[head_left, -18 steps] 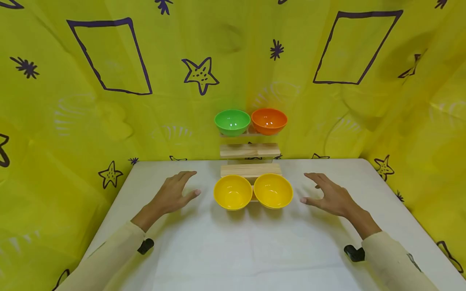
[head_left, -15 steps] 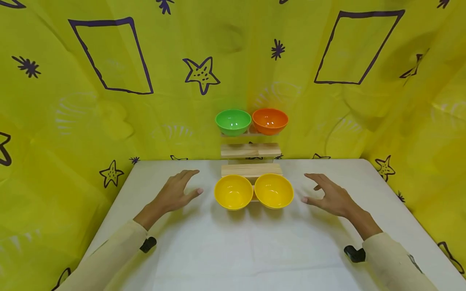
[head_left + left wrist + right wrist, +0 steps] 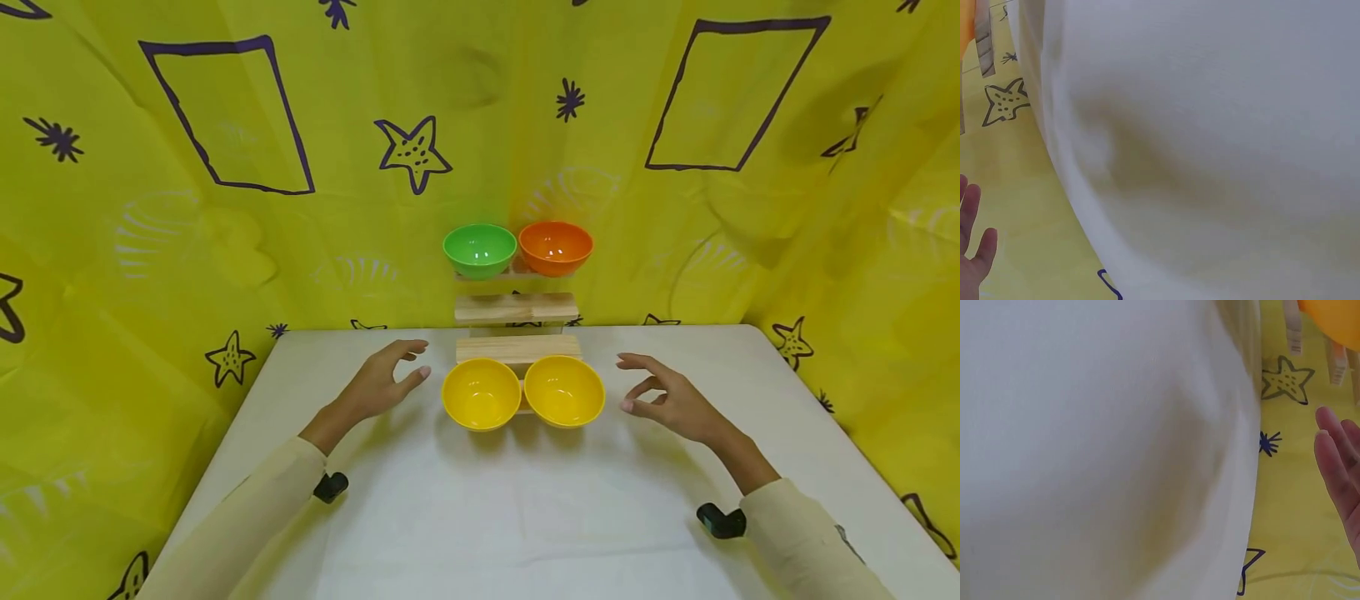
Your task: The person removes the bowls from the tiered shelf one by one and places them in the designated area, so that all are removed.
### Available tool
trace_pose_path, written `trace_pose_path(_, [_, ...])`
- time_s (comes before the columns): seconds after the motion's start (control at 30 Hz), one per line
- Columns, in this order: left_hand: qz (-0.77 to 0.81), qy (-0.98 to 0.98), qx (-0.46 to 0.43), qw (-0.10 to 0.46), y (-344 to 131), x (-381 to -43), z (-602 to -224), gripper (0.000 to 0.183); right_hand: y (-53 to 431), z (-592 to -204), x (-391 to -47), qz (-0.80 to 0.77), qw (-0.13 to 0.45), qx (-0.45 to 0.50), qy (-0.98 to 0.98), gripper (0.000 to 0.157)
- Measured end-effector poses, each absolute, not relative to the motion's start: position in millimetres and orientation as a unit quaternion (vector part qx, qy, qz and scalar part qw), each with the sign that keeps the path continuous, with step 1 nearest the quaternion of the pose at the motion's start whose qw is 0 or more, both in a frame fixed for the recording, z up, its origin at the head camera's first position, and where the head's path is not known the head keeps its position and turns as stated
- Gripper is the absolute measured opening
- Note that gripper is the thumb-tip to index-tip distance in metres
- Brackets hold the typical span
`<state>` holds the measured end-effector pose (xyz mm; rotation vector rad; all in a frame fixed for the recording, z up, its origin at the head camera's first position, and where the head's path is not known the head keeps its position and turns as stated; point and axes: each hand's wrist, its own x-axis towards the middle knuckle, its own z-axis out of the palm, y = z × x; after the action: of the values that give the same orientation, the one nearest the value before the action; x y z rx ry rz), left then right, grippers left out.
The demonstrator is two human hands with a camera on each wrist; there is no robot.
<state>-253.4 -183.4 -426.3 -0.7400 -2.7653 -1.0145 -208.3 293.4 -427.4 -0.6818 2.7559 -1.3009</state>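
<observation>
Two yellow bowls sit side by side on the lowest level of a wooden stepped stand point(image 3: 516, 307): the left yellow bowl point(image 3: 482, 395) and the right yellow bowl point(image 3: 564, 392). On its top level are a green bowl point(image 3: 480, 251) and an orange bowl point(image 3: 556, 249). My left hand point(image 3: 375, 385) hovers just left of the left yellow bowl, holding nothing, its thumb and fingers apart. To the right of the other yellow bowl is my right hand point(image 3: 673, 405), also holding nothing, fingers loosely bent with the thumb near a fingertip. Both wrist views catch part of a hand at the edge.
A white-covered table point(image 3: 420, 508) lies under the hands. Yellow patterned cloth point(image 3: 300, 242) hangs behind it and along both sides, with the stand close to the back cloth. Dark wrist devices show below the left sleeve point(image 3: 247, 508) and the right sleeve point(image 3: 802, 533).
My left hand has moved right and slightly forward, nearer the left yellow bowl. The right hand's thumb and a finger have come closer together. The bowls stay in place.
</observation>
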Motion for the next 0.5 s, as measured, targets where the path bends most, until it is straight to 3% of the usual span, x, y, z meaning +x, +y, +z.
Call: trace_pose_path(0.5, [-0.381,-0.891,-0.247,0.014,-167.2,-271.6,-425.0,0.044,272.3,-428.0,-201.8,-0.489,0.038,-0.227,0.842,0.070])
